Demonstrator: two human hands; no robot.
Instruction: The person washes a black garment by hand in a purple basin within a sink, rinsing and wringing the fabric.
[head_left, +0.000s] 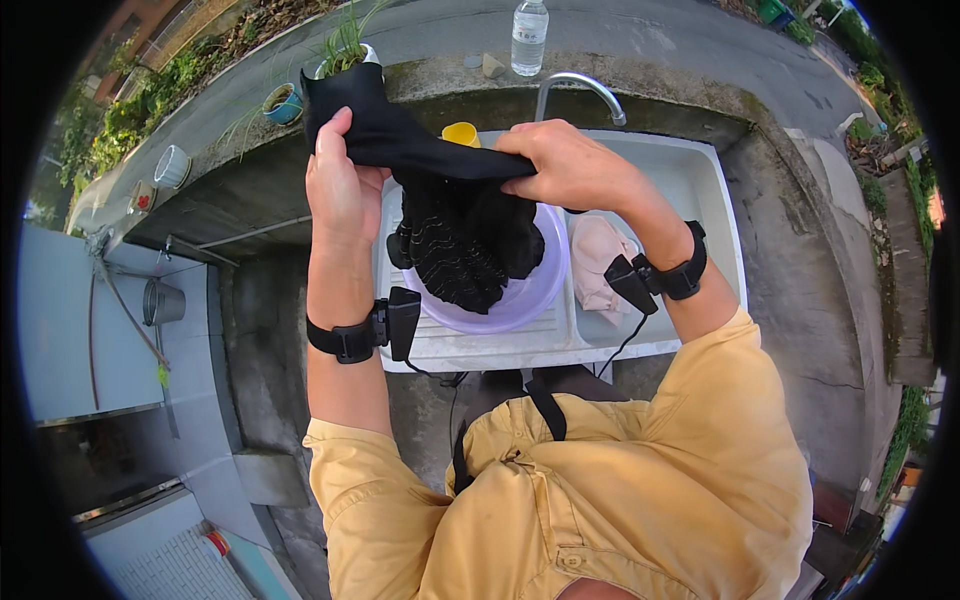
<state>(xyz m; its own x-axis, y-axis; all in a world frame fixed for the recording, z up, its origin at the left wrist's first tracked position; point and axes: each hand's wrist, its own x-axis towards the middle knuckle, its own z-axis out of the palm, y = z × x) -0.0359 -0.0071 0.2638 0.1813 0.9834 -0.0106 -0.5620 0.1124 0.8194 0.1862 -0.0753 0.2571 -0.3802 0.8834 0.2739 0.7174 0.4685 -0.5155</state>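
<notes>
A black garment [400,135] with a smooth wide band is stretched between my two hands, above a lilac plastic basin [520,300]. My left hand [342,185] grips the band's left part, its thumb up on the near side. At the other end, my right hand [570,165] pinches the band between thumb and fingers. The garment's lower part, dark with thin wavy pale lines [455,250], hangs down into the basin, so I cannot tell whether it touches the bottom. The basin stands on the ribbed drainboard [405,330] of a white sink.
A pale pink cloth [600,265] lies in the sink bowl [690,190] at right. The curved metal faucet [585,85] rises behind it. A yellow cup [460,134], a clear bottle [529,40] and potted plants [283,104] line the far side. Black straps [350,342] with devices circle both forearms.
</notes>
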